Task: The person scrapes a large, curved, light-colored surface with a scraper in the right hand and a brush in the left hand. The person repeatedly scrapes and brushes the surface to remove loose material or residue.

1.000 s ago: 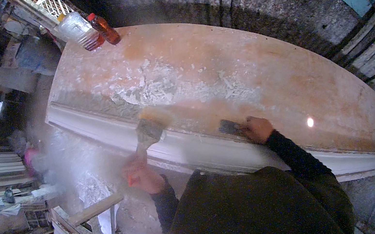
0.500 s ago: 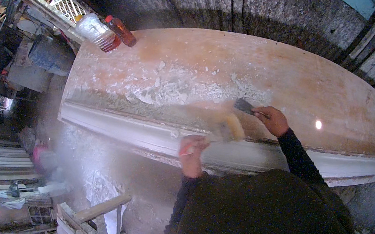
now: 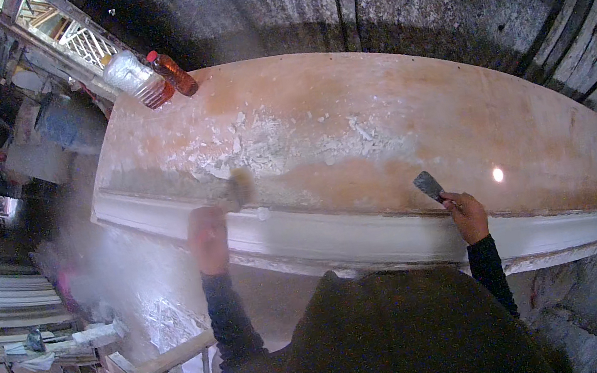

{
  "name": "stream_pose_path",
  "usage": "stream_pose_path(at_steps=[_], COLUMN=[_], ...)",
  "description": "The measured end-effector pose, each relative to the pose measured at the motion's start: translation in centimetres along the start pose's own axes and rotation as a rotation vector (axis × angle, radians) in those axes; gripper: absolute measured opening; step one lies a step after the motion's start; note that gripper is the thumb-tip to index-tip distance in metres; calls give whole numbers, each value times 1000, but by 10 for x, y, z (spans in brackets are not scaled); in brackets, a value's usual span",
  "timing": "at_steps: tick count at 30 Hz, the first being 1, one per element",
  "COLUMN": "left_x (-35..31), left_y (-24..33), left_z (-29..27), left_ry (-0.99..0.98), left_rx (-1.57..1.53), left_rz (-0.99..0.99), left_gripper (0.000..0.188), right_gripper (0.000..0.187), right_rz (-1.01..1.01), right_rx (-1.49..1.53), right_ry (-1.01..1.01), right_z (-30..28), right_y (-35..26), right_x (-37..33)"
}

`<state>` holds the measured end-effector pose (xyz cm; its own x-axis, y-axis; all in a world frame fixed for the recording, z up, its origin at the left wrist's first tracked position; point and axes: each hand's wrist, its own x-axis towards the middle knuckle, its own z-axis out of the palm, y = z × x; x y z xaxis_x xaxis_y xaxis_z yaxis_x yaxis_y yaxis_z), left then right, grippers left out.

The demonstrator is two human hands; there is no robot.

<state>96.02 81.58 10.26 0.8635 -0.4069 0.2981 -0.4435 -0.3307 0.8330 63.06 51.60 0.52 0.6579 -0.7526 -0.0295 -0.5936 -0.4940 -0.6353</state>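
Two plastic bottles stand at the far left end of the workbench [image 3: 506, 114]: a clear bottle [image 3: 133, 78] and an orange bottle with a red cap [image 3: 174, 73]. Nearer, the left hand [image 3: 208, 237] is closed around a brush [image 3: 238, 190], blurred, its bristle end pointing up and away onto the plaster-flecked board. A long white cornice moulding [image 3: 368, 234] runs left to right along the bench's near edge. The right hand [image 3: 467, 214] grips a putty knife [image 3: 429, 185], blade pointing up-left, just above the moulding
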Motion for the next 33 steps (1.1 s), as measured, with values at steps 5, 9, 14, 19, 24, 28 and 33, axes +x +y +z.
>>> stream_pose_path(at_steps=[5,9,14,19,24,28,33], left_x=[-47,-37,14,-17,-29,11,15], left_y=[7,-41,-26,-17,-56,-56,-61], left_z=[41,24,-26,-2,20,-2,52], left_ry=[-268,-160,-49,-178,-307,-173,-176], left_rx=[-499,-420,446,-225,-431,-76,-303], left_rz=[-49,-176,214,-128,-142,-57,62], left_gripper=[16,18,8,15,16,10,12], right_gripper=[21,22,24,24,23,24,32], right_rz=[-142,-243,-194,-174,-277,-220,-50], right_rx=[-69,-160,-133,-183,-81,-183,-114], right_ry=[-271,-358,-321,-337,-257,-218,-27], right_z=[7,1,-3,11,27,18,11], right_y=[-43,-66,-72,-75,-77,-82,-60], right_x=[-1,0,5,1,-3,0,-2])
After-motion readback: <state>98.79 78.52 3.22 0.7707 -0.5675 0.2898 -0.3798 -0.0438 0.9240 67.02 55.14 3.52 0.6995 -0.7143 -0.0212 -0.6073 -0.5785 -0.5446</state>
